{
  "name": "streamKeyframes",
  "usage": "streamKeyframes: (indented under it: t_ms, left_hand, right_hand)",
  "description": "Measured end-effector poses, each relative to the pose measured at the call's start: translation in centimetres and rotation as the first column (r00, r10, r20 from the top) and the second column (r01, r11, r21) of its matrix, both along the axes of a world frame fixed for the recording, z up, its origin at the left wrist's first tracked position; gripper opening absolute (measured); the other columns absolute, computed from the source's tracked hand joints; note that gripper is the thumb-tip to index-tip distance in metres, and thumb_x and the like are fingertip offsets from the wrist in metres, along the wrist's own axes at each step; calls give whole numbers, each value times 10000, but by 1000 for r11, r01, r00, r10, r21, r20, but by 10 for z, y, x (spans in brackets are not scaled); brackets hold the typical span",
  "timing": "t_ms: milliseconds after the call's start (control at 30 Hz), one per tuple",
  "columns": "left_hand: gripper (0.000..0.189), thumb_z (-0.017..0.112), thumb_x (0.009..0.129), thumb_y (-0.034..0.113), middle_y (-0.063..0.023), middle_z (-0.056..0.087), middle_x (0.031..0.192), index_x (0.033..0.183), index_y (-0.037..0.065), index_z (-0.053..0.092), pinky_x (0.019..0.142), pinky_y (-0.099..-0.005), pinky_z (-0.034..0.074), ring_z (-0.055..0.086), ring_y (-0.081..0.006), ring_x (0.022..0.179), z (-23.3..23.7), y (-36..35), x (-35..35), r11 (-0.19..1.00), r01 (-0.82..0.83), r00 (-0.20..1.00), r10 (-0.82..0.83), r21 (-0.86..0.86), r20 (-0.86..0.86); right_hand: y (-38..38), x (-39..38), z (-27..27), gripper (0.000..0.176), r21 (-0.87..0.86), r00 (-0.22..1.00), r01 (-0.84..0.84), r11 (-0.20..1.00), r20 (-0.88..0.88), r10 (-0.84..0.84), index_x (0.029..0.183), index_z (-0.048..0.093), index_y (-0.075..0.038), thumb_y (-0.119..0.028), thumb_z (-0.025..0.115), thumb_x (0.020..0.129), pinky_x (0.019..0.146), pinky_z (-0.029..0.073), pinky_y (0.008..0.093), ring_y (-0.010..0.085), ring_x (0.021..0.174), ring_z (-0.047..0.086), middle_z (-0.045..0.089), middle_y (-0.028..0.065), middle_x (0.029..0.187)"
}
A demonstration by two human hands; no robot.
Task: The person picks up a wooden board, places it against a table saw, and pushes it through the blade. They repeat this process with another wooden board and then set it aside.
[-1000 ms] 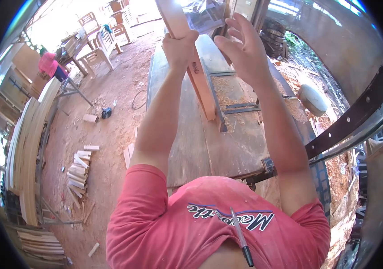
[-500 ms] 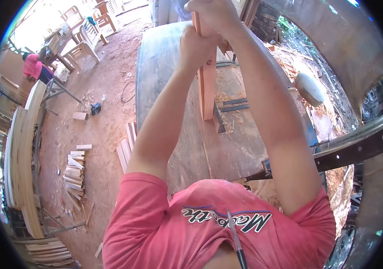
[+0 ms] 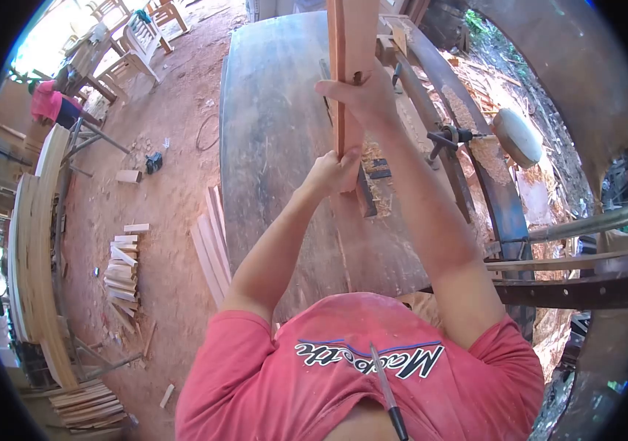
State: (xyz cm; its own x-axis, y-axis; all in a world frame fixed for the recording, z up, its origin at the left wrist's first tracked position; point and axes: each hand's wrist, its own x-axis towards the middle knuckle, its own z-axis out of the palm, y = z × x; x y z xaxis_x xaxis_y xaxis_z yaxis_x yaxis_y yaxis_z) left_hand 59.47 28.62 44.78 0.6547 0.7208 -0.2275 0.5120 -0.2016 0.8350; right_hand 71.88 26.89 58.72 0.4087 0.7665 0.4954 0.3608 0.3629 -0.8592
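A reddish wooden board (image 3: 353, 37) stands on edge lengthwise above the worktable (image 3: 277, 140), its far end running out past the top of the view. My right hand (image 3: 370, 99) is wrapped round it partway along, the thumb across its left edge. Nearer to me, my left hand (image 3: 334, 170) grips the board's close end, thumb on the right side. A dark hole shows in the board just above my right hand. Under and beside the close end lie dark metal strips (image 3: 367, 197) in the tabletop, with wood shavings (image 3: 384, 198) around them.
On the right are a metal rail with a clamp handle (image 3: 446, 140) and a pale rounded object (image 3: 517, 138). Wooden strips (image 3: 211, 242) lean at the table's left side. Cut pieces (image 3: 121, 275) and long planks (image 3: 38, 257) lie further left. A person in pink (image 3: 48, 103) bends near chairs.
Both hands have come back toward me, from the table's far end. They are now further apart along the board, which shows more of its length. The rail and clamp have come into view.
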Motion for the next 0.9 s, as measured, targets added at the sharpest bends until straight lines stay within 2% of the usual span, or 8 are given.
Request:
streamKeyframes:
  t_ms: [100,167,267,333,600,667,733,900]
  left_hand:
    - [896,507,953,729,-294,711,1074,1205,-122,632,917,-432,522,697,-390,1085,12,-9,3,997,-30,1000,30,-77,2]
    - [879,514,953,724,-285,718,1052,1195,-112,644,910,-434,525,703,-385,1075,20,-8,4,991,-42,999,42,-125,-1]
    - [849,518,957,719,-240,723,991,1171,-90,663,862,-421,534,717,-332,996,13,-6,4,990,-33,999,30,-137,-24]
    - [762,531,965,677,-221,707,794,965,-67,693,779,-441,545,730,-364,852,-2,0,4,994,-12,998,19,-108,58]
    - [792,521,951,722,-190,702,810,967,-50,694,765,-423,544,714,-328,820,-17,1,3,994,-19,985,38,-110,170]
    - [789,519,953,719,-178,692,780,953,-51,691,752,-422,543,707,-312,791,-11,-1,4,989,-23,983,49,-145,178]
    - [735,504,1018,634,-123,700,925,1161,-67,673,788,-359,508,628,-176,869,3,-3,6,973,-21,995,42,-232,87]
    - [729,512,1019,622,-129,703,905,1140,-80,669,783,-364,512,634,-178,854,9,13,14,982,-36,994,55,-186,96]
  right_hand:
    - [5,5,-8,316,-51,994,106,993,-19,-107,862,608,-33,-183,814,677,648,484,303,118,687,576,609,3,749]
    - [10,10,-12,280,53,990,141,989,-33,-139,837,578,-42,-160,768,670,633,478,301,110,658,557,582,-9,709]
    - [8,16,-14,307,-27,996,86,996,-17,-86,863,567,-42,-160,773,669,623,474,302,111,660,553,584,-7,718]
    - [1,10,-3,325,-73,997,73,995,-22,-74,890,575,-42,-162,778,667,628,478,296,112,671,561,594,0,741]
    - [0,-4,-1,288,17,998,-14,1000,-54,14,874,622,-53,-189,815,709,622,472,272,84,660,577,614,-21,737]
    - [2,-4,-5,297,32,997,47,998,-70,-44,885,629,-54,-193,815,701,629,484,276,82,683,594,632,-7,758]
    - [10,7,-16,312,23,997,71,997,-26,-70,893,630,-52,-198,815,689,632,490,278,86,691,604,639,-1,765]
    - [29,18,-19,348,18,983,173,985,55,-174,894,634,-43,-217,812,652,636,506,287,103,700,624,657,11,773]
